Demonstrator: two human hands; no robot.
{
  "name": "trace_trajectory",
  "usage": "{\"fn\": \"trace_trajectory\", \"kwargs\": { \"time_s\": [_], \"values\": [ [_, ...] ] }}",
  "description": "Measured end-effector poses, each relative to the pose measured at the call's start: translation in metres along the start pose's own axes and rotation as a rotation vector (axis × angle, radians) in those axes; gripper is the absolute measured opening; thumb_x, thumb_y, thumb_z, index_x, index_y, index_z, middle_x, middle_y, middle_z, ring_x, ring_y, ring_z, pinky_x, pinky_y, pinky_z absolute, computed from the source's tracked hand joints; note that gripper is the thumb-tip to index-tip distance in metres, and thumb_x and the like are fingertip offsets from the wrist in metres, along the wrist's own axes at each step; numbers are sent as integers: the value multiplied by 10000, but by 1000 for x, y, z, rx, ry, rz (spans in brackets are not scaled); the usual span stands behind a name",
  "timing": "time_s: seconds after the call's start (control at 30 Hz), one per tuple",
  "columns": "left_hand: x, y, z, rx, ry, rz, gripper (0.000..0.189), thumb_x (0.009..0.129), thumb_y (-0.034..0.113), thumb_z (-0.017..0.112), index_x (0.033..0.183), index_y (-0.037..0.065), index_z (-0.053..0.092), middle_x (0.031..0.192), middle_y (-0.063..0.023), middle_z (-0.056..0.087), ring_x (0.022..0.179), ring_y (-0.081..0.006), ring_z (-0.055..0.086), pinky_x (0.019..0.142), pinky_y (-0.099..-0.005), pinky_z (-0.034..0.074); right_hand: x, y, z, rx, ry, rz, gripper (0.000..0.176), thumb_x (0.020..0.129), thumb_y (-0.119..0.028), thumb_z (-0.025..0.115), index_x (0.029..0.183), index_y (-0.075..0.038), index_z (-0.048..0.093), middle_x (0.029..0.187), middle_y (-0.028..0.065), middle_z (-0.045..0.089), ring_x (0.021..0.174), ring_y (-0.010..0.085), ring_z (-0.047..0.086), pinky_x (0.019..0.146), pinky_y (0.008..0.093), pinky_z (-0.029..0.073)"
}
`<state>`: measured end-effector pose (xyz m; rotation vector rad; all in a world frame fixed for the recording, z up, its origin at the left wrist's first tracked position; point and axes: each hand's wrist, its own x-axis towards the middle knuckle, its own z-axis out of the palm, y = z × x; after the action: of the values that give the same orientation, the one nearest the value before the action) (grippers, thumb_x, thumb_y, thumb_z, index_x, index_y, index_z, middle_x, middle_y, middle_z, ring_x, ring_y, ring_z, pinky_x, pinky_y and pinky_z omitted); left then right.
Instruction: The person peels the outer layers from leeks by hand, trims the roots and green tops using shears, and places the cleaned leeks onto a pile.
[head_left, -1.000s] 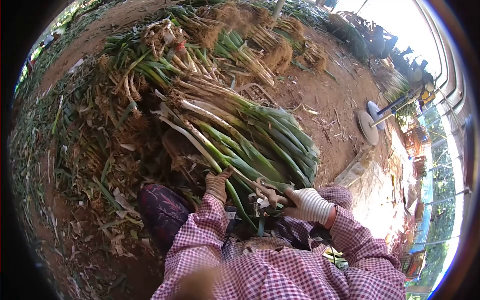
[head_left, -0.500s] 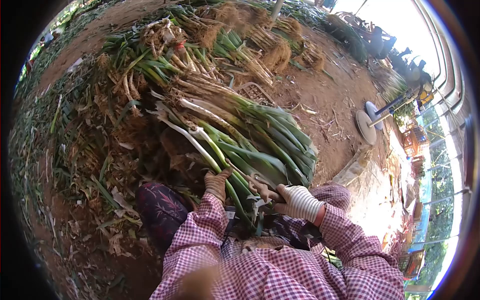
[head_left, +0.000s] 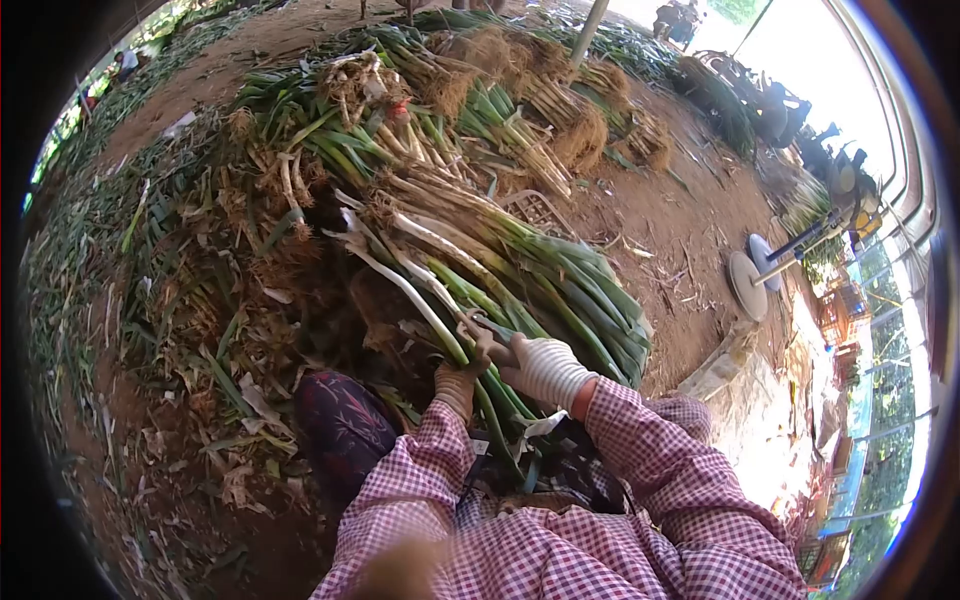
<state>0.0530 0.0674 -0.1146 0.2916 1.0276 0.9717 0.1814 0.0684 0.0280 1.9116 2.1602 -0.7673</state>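
My left hand (head_left: 457,388), in a soiled brownish glove, is closed around a leek (head_left: 410,290) with a white stalk and long green leaves, held over my lap. Right beside it, my right hand (head_left: 553,373) wears a white striped glove and is closed on the same leek's upper part, its fingertips close to my left fingers. Exactly where its fingers grip is partly hidden. The leek's lower leaves (head_left: 495,425) hang down between my forearms. Just beyond my hands lies a large bundle of leeks (head_left: 560,265), white ends to the left and leaves to the right.
More leeks with brown roots (head_left: 580,135) are piled further back. A plastic crate (head_left: 537,212) shows among them. Leaf scraps (head_left: 190,330) cover the ground on the left. To the right stand a round-based metal stand (head_left: 747,285) and a pale sheet (head_left: 745,375). Distant people (head_left: 677,20) are at the top.
My right hand has moved left and up, from lower on the leaves to beside my left hand. The view has shifted a little, so the surroundings sit lower and further right.
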Motion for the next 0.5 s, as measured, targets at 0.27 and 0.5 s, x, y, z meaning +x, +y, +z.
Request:
{"fn": "trace_trajectory", "kwargs": {
  "time_s": [0.27, 0.5],
  "values": [
    [8, -21, -6, 149, 24, 96, 596, 671, 34, 751, 1222, 28, 523, 1063, -67, 611, 941, -190, 574, 846, -317, 449, 57, -17, -8, -50, -11, -76, 469, 777, -380, 572, 979, 44, 581, 841, 245, 640, 843, 367, 634, 751, 434, 493],
    [-10, -12, -2, 199, 45, -4, 335, 698, 76, 730, 1003, 5, 608, 879, -72, 628, 756, -186, 580, 715, -320, 475, 86, -47, -22, -11, -60, -89, 479, 778, -394, 578, 1012, 24, 604, 881, 228, 648, 859, 355, 635, 774, 410, 493]
  ]
}}
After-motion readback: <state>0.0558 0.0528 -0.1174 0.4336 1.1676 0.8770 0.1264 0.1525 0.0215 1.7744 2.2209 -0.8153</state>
